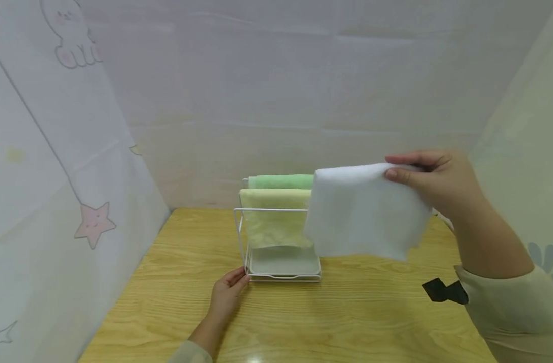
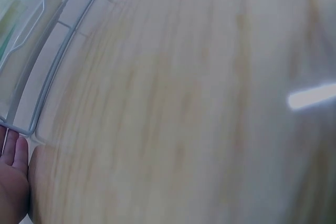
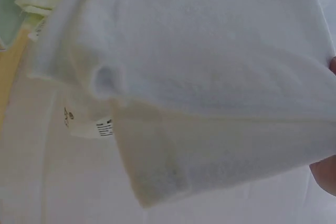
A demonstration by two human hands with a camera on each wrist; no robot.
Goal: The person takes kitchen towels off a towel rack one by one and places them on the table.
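Observation:
A folded white towel (image 1: 367, 212) hangs from my right hand (image 1: 440, 176), pinched at its upper right end between thumb and fingers. It hangs in the air beside the rack and covers part of its right side. Close up in the right wrist view, the towel (image 3: 210, 77) shows its folded layers. My left hand (image 1: 226, 292) holds the lower front left corner of a small white wire towel rack (image 1: 240, 237). In the left wrist view, the fingers of that hand (image 2: 13, 182) lie against the rack's corner. A yellow towel (image 1: 276, 222) and a green towel (image 1: 281, 181) drape over the rack's bars.
A pale tray (image 1: 285, 262) sits in the rack's base. The rack stands on a wood-grain table (image 1: 167, 302), with printed cloth walls (image 1: 240, 91) behind and at both sides. A black bow (image 1: 445, 291) is at the right sleeve.

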